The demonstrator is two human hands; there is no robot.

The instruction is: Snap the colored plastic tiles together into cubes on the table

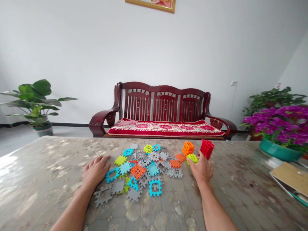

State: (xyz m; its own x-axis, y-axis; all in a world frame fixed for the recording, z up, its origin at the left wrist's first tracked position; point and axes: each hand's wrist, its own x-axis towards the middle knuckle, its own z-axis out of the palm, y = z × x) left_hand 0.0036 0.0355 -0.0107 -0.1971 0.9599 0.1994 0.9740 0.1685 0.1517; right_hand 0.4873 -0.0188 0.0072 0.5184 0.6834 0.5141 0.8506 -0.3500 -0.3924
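Observation:
My left hand (96, 170) lies flat on the table, its fingers stretched out beside the left edge of a spread of interlocking plastic tiles. My right hand (203, 170) has thumb and fingers closed around a yellow-green tile (192, 158); part of it is hidden by the hand. Just behind that hand stands a red block of tiles (207, 148). An orange block of tiles (188, 148) is to its left. Among the loose pieces are a blue frame tile (155, 192), an orange window tile (138, 171), a yellow-green tile (120, 160) and several grey tiles (134, 194), some overlapping.
The table (168, 215) has a glossy patterned cover. At its right are purple flowers in a green pot (280, 150) and a cardboard-coloured folder or box (292, 176). Beyond the table stands a wooden bench (166, 102) with a red cushion (166, 128); a potted plant (42, 130) is on the left.

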